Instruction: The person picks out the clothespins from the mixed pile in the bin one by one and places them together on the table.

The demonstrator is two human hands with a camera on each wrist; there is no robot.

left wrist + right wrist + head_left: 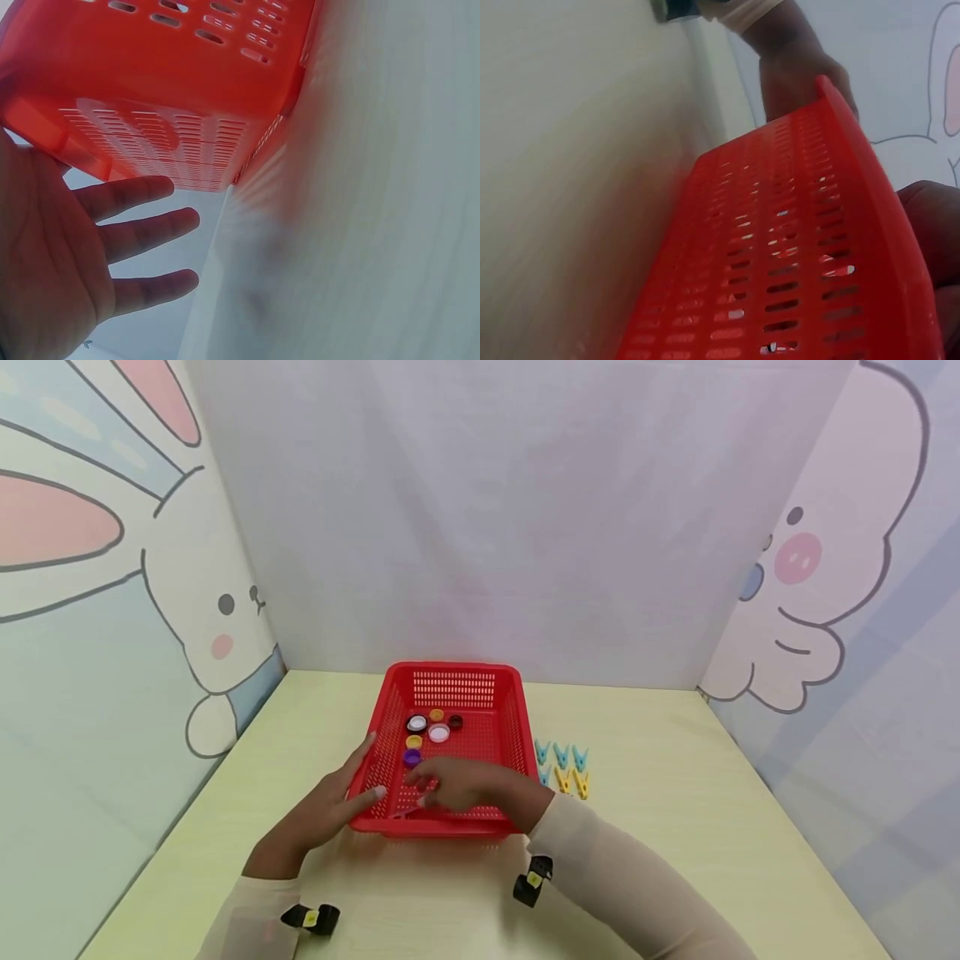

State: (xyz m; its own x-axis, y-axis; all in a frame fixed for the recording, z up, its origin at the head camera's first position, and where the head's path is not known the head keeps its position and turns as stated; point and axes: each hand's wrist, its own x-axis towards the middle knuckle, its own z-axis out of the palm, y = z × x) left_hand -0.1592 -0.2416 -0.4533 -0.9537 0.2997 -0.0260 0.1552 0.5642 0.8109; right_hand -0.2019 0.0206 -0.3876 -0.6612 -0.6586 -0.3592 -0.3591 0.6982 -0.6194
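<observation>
A red plastic basket stands on the table with several small round caps in it, among them a purple cap and a pink-rimmed white cap. My left hand rests against its left side near the front corner, the thumb over the rim. Its other fingers are straight and spread in the left wrist view. Inside the front of the basket my right hand reaches down with bent fingers. By its fingertips lies a thin pinkish piece, whose kind and contact with the fingers are unclear.
Right of the basket, blue clothespins and yellow clothespins lie in rows on the pale table; the right forearm hides part of that area. A grey-white curtain stands behind, with cartoon-printed walls at both sides.
</observation>
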